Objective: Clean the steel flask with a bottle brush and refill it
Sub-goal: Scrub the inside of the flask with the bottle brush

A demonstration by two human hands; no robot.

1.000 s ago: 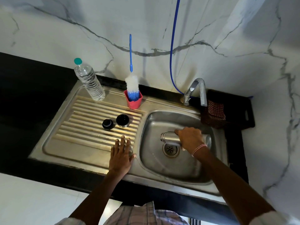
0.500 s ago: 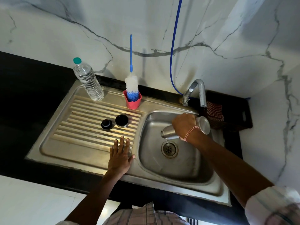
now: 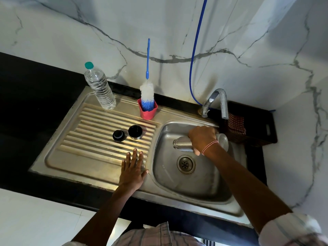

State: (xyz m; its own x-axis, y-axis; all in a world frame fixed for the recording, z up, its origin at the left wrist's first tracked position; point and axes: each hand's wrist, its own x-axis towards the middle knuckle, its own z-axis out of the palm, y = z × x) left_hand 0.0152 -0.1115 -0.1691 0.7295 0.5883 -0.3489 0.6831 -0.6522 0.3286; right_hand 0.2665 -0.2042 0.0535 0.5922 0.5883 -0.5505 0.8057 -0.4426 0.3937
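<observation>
No legible writing anywhere.
The plastic bottle (image 3: 100,89), well beyond the left hand (image 3: 132,172), and the steel flask (image 3: 182,143), gripped in the right hand (image 3: 202,137), carry no lettering, brand or number clear enough to read.

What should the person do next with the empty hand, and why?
Probably lift the left hand off the drainboard and reach for the bottle brush in the pink cup. The right hand holds the steel flask sideways over the sink, mouth uncovered, and the brush stands untouched.
</observation>
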